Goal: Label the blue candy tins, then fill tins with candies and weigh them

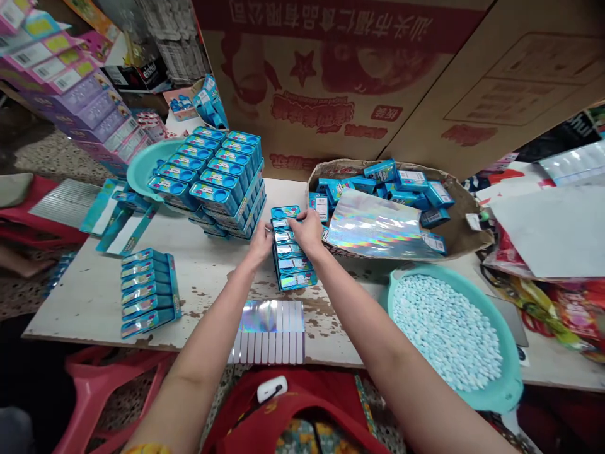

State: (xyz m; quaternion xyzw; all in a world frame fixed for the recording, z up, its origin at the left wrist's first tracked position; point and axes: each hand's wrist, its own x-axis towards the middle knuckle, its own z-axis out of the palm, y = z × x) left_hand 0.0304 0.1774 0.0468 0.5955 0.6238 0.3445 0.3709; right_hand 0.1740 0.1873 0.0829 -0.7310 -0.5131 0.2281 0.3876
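A row of small blue candy boxes [295, 263] stands on the table in front of me, with shiny strips across several tops. My left hand [261, 243] is at the far left side of this row, its bent fingers against the boxes. Over the second box from the far end is my right hand [308, 232], fingers bunched and fingertips on the box top. Whatever is between those fingertips is too small to make out. Closer to me lies a sheet of holographic sticker strips [271, 331], part shiny and part bare backing.
Stacked blue boxes [215, 195] rise at the back left, with another row of boxes [146, 293] nearer. A cut-down carton [466, 243] holds loose boxes and a holographic sheet [373, 224]. At right is a teal basin [513, 372] of pale blue candies. Large cartons [331, 82] stand behind.
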